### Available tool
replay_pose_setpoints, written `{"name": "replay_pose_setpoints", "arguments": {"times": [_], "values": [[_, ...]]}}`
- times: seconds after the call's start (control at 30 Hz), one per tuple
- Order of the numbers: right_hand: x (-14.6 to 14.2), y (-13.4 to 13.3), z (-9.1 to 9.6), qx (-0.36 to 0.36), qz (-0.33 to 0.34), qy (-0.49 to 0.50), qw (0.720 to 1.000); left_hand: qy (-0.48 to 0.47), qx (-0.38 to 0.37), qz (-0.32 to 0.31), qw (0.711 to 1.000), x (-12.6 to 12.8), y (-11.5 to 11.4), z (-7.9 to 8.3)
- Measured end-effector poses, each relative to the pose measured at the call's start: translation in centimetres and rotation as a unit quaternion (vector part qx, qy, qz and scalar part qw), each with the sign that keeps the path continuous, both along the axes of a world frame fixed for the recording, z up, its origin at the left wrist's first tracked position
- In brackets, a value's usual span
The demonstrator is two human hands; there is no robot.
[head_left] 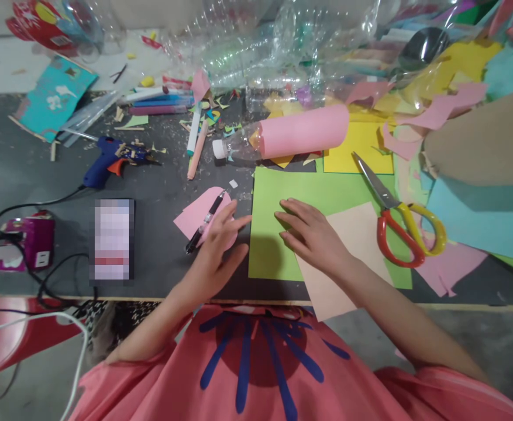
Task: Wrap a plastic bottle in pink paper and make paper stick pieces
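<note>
My left hand [214,248] rests on the dark table with its fingers spread, lying over the edge of a pink paper cutout [195,215]. A black pen [204,222] lies across that cutout, just left of my fingers. My right hand [312,233] lies flat with fingers stretched out on a green paper sheet [278,193], partly over a pale peach sheet [353,234]. Neither hand holds anything.
Red-and-yellow scissors [396,216] lie right of the peach sheet. A plastic bottle wrapped in pink paper [300,134] lies behind the green sheet. A blue glue gun [107,161], markers [195,137], a phone [113,240] and a power strip [32,240] sit left. Coloured paper and clear bottles crowd the back.
</note>
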State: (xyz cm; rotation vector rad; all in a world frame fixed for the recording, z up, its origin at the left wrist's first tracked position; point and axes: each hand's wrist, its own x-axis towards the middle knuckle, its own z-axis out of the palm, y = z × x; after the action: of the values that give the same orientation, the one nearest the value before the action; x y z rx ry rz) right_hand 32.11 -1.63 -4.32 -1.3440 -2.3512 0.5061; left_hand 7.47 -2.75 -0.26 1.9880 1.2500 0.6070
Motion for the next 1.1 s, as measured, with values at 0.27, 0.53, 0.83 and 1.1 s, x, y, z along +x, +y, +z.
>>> {"name": "replay_pose_setpoints", "arguments": {"times": [0.27, 0.53, 0.83, 1.1], "values": [[0.3, -0.1, 0.4, -0.003, -0.021, 0.073, 0.997, -0.186, -0.232, 0.056, 0.953, 2.8, -1.1, -2.1], [0.2, 0.0, 0.5, -0.004, -0.011, 0.057, 0.998, -0.094, -0.157, -0.005, 0.983, 3.5, -0.8, -2.1], [1.3, -1.2, 1.0, -0.052, -0.03, -0.072, 0.996, -0.088, -0.116, -0.001, 0.989, 3.0, -0.5, -1.8], [3.0, -1.3, -0.2, -0.034, -0.103, -0.094, 0.99, -0.079, -0.135, 0.02, 0.988, 1.5, 0.2, -0.1]]}}
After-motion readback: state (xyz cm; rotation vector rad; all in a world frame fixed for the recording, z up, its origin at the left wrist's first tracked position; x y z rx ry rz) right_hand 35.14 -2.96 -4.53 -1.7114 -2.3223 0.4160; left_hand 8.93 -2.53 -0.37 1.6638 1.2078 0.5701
